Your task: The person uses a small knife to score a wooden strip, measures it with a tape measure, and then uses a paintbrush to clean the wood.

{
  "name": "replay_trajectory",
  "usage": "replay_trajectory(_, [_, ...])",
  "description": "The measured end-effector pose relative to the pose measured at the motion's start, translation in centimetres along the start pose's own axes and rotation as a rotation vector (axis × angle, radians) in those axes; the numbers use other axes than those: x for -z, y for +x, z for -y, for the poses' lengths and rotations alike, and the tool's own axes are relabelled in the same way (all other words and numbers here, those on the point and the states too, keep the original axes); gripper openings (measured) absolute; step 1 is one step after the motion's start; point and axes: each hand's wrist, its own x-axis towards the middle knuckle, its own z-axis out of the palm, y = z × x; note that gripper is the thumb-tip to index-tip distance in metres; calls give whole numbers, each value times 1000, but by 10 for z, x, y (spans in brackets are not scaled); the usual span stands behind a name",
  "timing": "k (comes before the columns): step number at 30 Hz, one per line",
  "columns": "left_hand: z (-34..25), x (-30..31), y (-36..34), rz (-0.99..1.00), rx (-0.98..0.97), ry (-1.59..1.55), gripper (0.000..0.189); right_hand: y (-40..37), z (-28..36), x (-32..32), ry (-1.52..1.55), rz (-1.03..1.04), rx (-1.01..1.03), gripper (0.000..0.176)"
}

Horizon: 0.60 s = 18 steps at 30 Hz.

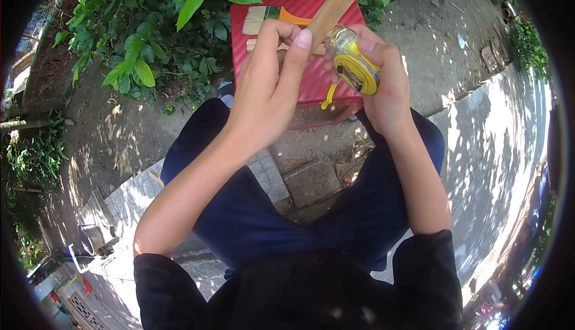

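Note:
My left hand (272, 84) pinches the near end of a flat wooden strip (341, 3) between thumb and fingers, and the strip slants up to the top right. In my right hand (386, 84) is a yellow tape measure (357, 69) with a clear casing, close beside the strip's lower end. A short yellow strap (329, 95) hangs from it. Beneath both hands stands a red ribbed stool (293, 94). On the stool lies a paintbrush (256, 20) with pale bristles and an orange handle, partly hidden by the strip. Another light wooden piece (251, 45) lies below the brush.
Leafy green plants (141, 48) crowd the upper left side of the stool. Paving slabs (311, 183) show between my dark-trousered knees. Sunlit concrete (491, 150) extends on the right. Various objects (84, 306) lie at the lower left edge.

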Motion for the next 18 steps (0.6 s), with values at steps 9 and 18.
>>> replay_trajectory(9, [-22,-13,-8,9,-71,-216,25,-6,-13,3,-203,-16,-64,33])
replay_trajectory(18, [-10,1,0,60,90,57,36,-10,0,11,-326,-77,158,24])
